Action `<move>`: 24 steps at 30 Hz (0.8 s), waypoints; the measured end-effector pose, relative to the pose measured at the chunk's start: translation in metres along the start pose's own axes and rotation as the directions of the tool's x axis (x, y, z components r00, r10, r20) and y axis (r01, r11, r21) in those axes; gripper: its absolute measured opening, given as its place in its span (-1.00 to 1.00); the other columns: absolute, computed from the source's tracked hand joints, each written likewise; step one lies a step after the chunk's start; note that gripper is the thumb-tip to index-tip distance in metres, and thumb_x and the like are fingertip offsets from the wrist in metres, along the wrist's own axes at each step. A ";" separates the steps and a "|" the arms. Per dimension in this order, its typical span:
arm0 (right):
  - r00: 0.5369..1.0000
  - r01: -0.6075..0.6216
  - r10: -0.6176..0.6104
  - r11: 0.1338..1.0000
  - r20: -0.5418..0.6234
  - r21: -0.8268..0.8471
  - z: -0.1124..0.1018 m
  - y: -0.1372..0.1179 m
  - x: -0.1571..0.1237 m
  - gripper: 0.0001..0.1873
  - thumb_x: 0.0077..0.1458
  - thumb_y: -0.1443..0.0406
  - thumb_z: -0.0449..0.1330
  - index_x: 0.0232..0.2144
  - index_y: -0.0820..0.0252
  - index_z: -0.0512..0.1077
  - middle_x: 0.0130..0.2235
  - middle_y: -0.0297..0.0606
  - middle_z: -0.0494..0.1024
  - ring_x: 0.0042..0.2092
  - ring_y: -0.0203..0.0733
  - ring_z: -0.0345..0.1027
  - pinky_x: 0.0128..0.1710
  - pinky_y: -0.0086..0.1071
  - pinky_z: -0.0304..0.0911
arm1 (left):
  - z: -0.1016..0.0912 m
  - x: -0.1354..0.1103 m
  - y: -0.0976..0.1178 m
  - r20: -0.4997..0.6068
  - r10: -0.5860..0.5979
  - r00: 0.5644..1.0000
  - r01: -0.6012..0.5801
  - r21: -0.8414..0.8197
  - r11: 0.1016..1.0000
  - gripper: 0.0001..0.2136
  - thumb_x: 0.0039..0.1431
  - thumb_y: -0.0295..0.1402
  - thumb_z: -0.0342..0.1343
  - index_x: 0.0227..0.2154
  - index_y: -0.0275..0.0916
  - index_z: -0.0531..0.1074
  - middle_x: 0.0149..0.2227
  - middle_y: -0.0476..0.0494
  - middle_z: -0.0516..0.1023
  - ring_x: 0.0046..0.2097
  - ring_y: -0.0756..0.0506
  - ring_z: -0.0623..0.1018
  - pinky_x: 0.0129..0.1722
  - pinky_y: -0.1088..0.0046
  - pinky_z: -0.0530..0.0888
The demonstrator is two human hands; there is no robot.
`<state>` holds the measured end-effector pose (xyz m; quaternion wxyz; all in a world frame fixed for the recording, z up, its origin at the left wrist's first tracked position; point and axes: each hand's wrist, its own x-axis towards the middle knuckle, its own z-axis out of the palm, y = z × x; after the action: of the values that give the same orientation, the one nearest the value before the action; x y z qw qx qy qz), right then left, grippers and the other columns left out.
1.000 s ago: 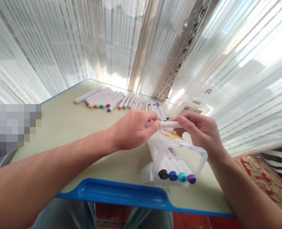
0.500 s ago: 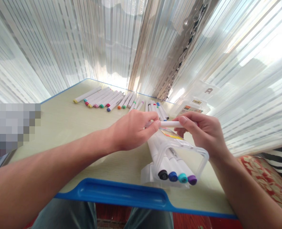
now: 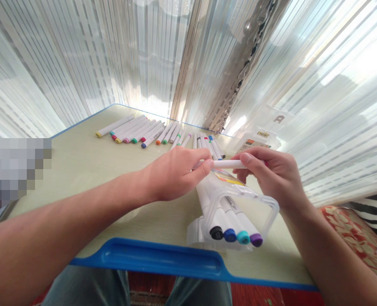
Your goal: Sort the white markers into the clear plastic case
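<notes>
Between my two hands a white marker (image 3: 228,164) lies sideways, above a clear plastic case. My left hand (image 3: 178,172) pinches its left end with thumb and fingers. The thumb and fingers of my right hand (image 3: 268,174) close on the other end, where a bit of red shows at the tip. Below, the clear marker case (image 3: 273,210) rests on the table with its open end toward me. Inside it lie several white markers (image 3: 231,214) with black, blue, turquoise and purple caps.
Several capped markers (image 3: 134,131) lie in a row across the table's (image 3: 80,170) far side. A second group of markers (image 3: 209,146) sits behind my hands. Another clear case (image 3: 255,142) stands at the back right. A blue tray edge (image 3: 163,257) runs along the front.
Both hands keep their grip on the marker, with almost no movement. The right hand's fingers sit slightly farther right, and the view has shifted a little.
</notes>
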<state>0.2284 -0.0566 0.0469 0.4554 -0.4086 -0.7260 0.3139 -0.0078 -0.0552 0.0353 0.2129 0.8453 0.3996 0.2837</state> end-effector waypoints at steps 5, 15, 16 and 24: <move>1.000 -0.018 0.018 0.999 0.001 0.030 0.000 0.002 0.000 -0.83 0.26 0.25 0.29 -0.36 0.16 0.63 -0.51 -0.34 0.56 -0.53 -0.33 0.44 -0.57 -0.44 0.33 | 0.000 0.000 -0.001 0.013 -0.006 1.000 0.006 0.007 1.000 -0.69 0.40 -0.21 -0.12 -0.25 -0.23 0.48 -0.50 0.02 0.42 -0.45 0.00 0.34 -0.43 0.40 0.18; 1.000 -0.031 0.031 0.999 -0.002 0.028 -0.001 0.003 0.001 -0.83 0.25 0.24 0.29 -0.35 0.18 0.63 -0.51 -0.34 0.56 -0.54 -0.33 0.44 -0.57 -0.44 0.32 | 0.000 0.000 0.002 0.021 -0.005 1.000 0.005 0.019 1.000 -0.68 0.41 -0.21 -0.15 -0.24 -0.23 0.48 -0.49 0.00 0.42 -0.45 -0.01 0.35 -0.43 0.41 0.20; 0.999 -0.033 0.033 0.999 -0.001 0.030 -0.002 0.003 0.000 -0.83 0.25 0.23 0.29 -0.35 0.18 0.63 -0.51 -0.34 0.56 -0.54 -0.33 0.44 -0.57 -0.44 0.32 | -0.001 0.000 0.002 0.021 -0.007 1.000 0.006 0.021 1.000 -0.67 0.41 -0.21 -0.15 -0.24 -0.23 0.48 -0.49 0.00 0.42 -0.45 0.00 0.35 -0.43 0.41 0.20; 0.999 -0.049 0.049 0.998 0.009 0.035 -0.003 0.004 0.000 -0.83 0.24 0.20 0.30 -0.33 0.16 0.63 -0.49 -0.33 0.56 -0.52 -0.30 0.44 -0.57 -0.40 0.34 | -0.002 0.000 0.004 0.024 0.009 1.000 -0.010 0.046 0.999 -0.67 0.42 -0.22 -0.15 -0.27 -0.24 0.47 -0.50 -0.01 0.42 -0.46 0.00 0.35 -0.45 0.43 0.21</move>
<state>0.2327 -0.0541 0.0445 0.4520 -0.4168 -0.7118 0.3395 -0.0069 -0.0575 0.0395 0.1966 0.8552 0.3995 0.2651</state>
